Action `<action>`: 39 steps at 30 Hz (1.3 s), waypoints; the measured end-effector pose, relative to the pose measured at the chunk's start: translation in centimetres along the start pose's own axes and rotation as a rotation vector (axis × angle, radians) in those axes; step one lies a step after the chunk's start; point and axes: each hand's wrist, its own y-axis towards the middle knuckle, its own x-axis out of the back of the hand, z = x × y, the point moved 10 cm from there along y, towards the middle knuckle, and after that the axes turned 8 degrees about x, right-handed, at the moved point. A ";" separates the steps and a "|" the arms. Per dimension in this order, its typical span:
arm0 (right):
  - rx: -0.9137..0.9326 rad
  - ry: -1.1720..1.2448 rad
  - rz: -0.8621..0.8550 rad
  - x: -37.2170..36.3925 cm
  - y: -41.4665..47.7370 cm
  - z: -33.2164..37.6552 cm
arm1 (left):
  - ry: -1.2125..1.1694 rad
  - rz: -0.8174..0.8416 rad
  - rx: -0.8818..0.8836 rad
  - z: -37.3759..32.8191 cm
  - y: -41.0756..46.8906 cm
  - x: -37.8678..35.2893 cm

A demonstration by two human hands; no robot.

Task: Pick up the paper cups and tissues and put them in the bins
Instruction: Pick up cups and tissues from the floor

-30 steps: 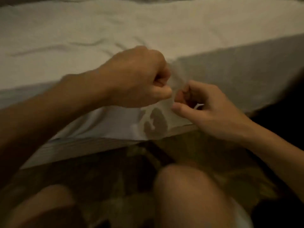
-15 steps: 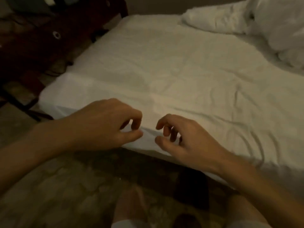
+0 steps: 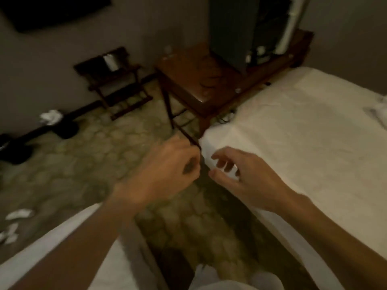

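Note:
My left hand [image 3: 167, 170] hovers over the floor between two beds, fingers loosely curled and holding nothing. My right hand [image 3: 240, 176] hangs beside it at the corner of the right bed [image 3: 303, 132], fingers relaxed and apart, also holding nothing. Crumpled white tissues [image 3: 51, 117] sit on top of a dark bin [image 3: 68, 127] by the far left wall. Another dark bin [image 3: 12, 150] stands at the left edge. More white tissue scraps [image 3: 18, 214] lie on the floor at the lower left. A white cup-like object [image 3: 110, 61] rests on a folding rack; blur hides its details.
A wooden side table [image 3: 199, 80] with a dark cabinet [image 3: 236, 28] on it stands ahead, next to the right bed. The folding rack [image 3: 117, 86] is against the wall. A second white bed [image 3: 62, 237] lies under my left arm. Patterned floor [image 3: 94, 164] spreads out to the left.
The view has swung away from the bed surface toward the floor, table and bins. My left hand has loosened from a fist; both hands stay together in front of me, holding nothing.

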 end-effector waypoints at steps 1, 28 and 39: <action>0.042 0.025 0.022 -1.1 1.3 1.4 | -0.006 0.002 0.047 2.0 -1.3 0.7; 0.691 0.292 0.971 -33.8 43.5 16.4 | -0.313 -0.890 1.565 41.5 -19.6 8.0; 0.954 0.297 1.174 -49.6 53.9 27.0 | -0.453 -1.067 1.834 57.5 -27.2 5.9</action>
